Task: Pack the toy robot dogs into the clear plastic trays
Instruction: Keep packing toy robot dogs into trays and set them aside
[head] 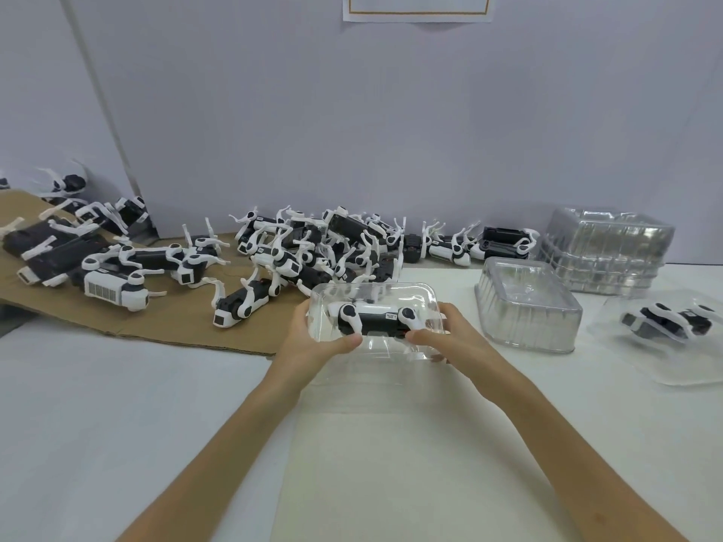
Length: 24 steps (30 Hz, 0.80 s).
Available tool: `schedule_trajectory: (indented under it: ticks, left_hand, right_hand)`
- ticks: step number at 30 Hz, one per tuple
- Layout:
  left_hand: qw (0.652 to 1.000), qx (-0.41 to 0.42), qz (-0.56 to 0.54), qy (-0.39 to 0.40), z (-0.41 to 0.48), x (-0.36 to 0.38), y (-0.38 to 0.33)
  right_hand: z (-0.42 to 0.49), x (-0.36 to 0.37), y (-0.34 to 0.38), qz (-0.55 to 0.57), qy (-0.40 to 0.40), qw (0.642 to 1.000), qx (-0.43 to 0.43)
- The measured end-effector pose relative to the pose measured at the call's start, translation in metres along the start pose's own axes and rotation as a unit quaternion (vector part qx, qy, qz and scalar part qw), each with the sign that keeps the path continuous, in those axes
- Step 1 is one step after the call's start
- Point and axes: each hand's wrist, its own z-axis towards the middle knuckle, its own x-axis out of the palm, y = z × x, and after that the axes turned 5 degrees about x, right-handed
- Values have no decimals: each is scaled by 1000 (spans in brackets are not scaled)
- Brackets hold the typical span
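A clear plastic tray (391, 295) is held just above the white table at centre. Inside it lies a black-and-white toy robot dog (375, 320) on its side. My left hand (313, 338) grips the tray's left end with the thumb pressed on its front. My right hand (446, 338) grips the right end the same way. A heap of loose toy robot dogs (324, 244) lies behind the tray. More dogs (113, 283) are spread over brown cardboard (168, 326) at the left.
An upturned clear tray (528, 307) sits right of my hands, with a stack of clear trays (602, 248) behind it. At the far right lies a packed tray (673, 338) holding a dog. A grey wall (352, 131) closes the back.
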Motion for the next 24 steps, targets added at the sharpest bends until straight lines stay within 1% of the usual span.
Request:
schedule_trajectory:
  ticks: [5,9,11,13,14,15,17,18,19,21,22,24]
  left_hand:
    - [999,-15,-7,27,2,-1,-1]
    - [999,-26,4,19,3,-1,-1]
    - [1000,-22,12,0,2,1,-3]
    - [999,-7,42,-29,-2,5,-3]
    - [997,1,64,-38,-4,5,-2]
    - [996,7,78,-39,-7,7,-3]
    - [998,15,58,-37,-8,8,-2]
    - [998,16,49,-37,-8,7,-2]
    - [997,19,60,-37,-8,7,-3]
    - [993,31,114,-31,-9,7,-2]
    - [991,36,130,-14,-9,8,-2]
    - [990,35,127,51,-10,12,-3]
  right_hand:
    - [1,1,-1,-22,-17,999,-20]
    - [-2,2,-2,-43,-19,998,-30]
    - [-4,5,-1,-100,-57,990,-81]
    - [-7,9,0,-178,-104,962,-179]
    - [-8,11,2,-208,-105,947,-220]
    - [-9,10,2,-233,-90,938,-239]
    - [-12,11,3,-278,-51,930,-234]
    - [-13,10,4,-293,-53,927,-228]
    - [-13,9,5,-295,-74,926,-224]
    - [-14,2,9,-275,-142,929,-205]
    - [-16,-3,12,-273,-174,927,-188]
    - [-21,-14,17,-312,-221,911,-152]
